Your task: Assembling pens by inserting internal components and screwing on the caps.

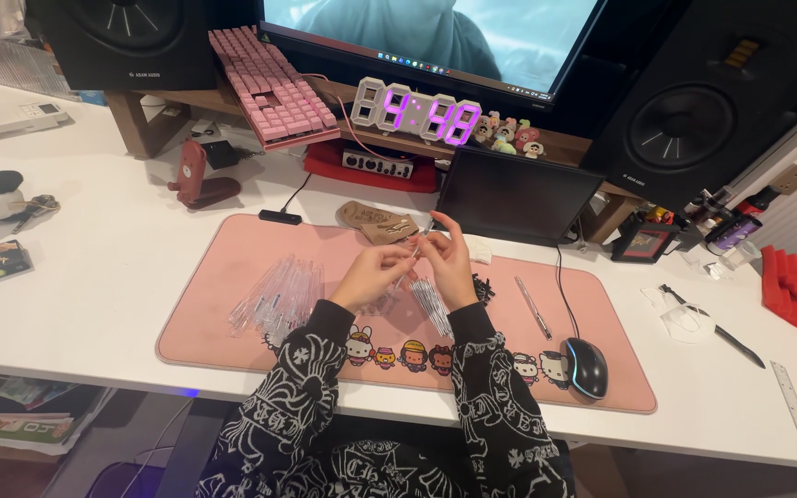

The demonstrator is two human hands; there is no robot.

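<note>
Sleeves [325,406]: black, white-patterned, nearest.
Left hand [371,275]: fingers pinched on clear tube [414,258].
Right hand [447,263]: fingers closed on same tube, opposite end.
Clear tubes [279,293]: piled left of fingers, on pink mat [232,249].
Mouse [586,367]: right, on worktop [103,267].

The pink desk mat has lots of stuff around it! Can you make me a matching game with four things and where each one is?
Things:
1. Black computer mouse
2. Pile of clear plastic tubes
3. Pink keyboard
4. Silver pen

Places:
A. Propped up on the wooden shelf, at the back
B. On the pink desk mat, left of both hands
C. At the mat's near right corner
D. On the mat, between the right hand and the mouse

Pairs: 1-C, 2-B, 3-A, 4-D
</note>
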